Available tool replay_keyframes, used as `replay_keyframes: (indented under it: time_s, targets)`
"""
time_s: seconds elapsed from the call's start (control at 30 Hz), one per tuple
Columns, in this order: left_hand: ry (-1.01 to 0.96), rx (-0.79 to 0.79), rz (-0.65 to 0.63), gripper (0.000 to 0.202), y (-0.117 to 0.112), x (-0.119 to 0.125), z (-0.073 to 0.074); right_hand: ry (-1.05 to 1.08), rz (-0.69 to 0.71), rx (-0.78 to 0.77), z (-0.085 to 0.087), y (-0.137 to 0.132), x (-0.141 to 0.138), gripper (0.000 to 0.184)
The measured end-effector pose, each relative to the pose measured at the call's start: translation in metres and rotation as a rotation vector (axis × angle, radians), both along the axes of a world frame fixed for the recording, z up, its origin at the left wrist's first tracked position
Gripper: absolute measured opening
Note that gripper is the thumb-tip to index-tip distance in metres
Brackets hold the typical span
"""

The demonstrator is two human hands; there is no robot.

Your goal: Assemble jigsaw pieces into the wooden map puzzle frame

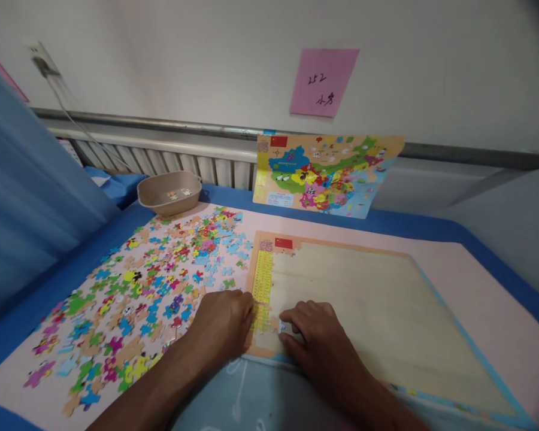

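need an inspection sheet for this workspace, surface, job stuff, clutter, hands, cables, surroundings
Surface: pink sheet over a blue surface.
Job's things: puzzle board, pieces fitted along its left side; loose pieces scattered left of it; beige basin holding a few; map picture upright behind.
Clutter: blue bundle, partly hidden.
Grips: left hand curled at the board's left edge; right hand over the board, hold unclear.
Cables: white cord from a wall socket toward the radiator.
Surroundings: blue curtain, metal rail, pink note on the wall.

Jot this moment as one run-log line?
left hand: at puzzle board's left border; right hand: over board, grip unclear; loose pieces: left of board; map picture: behind board
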State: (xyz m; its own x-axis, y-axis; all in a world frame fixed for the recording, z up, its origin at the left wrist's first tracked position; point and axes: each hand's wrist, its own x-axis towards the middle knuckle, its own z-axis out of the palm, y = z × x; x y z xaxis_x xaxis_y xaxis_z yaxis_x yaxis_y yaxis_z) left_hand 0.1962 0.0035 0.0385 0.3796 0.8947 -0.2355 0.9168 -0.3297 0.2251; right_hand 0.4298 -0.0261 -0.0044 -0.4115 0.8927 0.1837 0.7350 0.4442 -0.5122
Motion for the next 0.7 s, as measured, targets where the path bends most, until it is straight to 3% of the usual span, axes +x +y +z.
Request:
replay_keyframes:
  time_s: [0.7]
  targets:
    - [-0.06,0.003,-0.063,0.019,-0.0056,0.0045,-0.0072,0.017,-0.017,0.007,-0.0035,-0.0007,-0.0016,0.032]
